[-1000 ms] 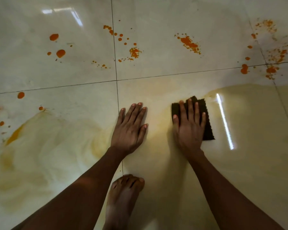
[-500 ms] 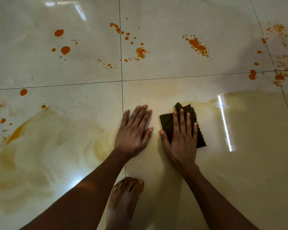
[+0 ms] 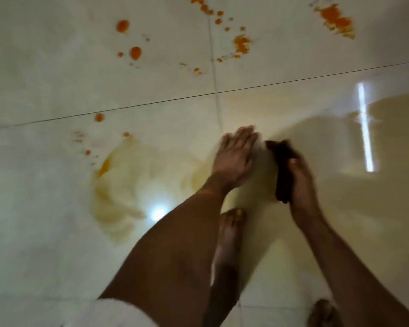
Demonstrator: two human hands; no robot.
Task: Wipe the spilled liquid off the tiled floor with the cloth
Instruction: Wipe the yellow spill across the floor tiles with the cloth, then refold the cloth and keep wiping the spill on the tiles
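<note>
- The cloth point(image 3: 282, 171) looks bunched up on edge in the right hand point(image 3: 299, 182), fingers curled around it, probably gathered to scoop the yellowish puddle point(image 3: 376, 208) stretching toward 3 o'clock.
- Left hand point(image 3: 234, 159) lies flat and open on the floor point(image 3: 45, 79), holding nothing, likely just for support.
- Orange drops point(image 3: 135, 53) at 11 to 1 o'clock look untouched.
- Motion blur hides the exact grip; foot point(image 3: 230, 223) partly behind the forearm.

Single head cam, looks steeply down and forward at tiled floor point(image 3: 57, 79), close, tilted, arms enter from 6 o'clock
</note>
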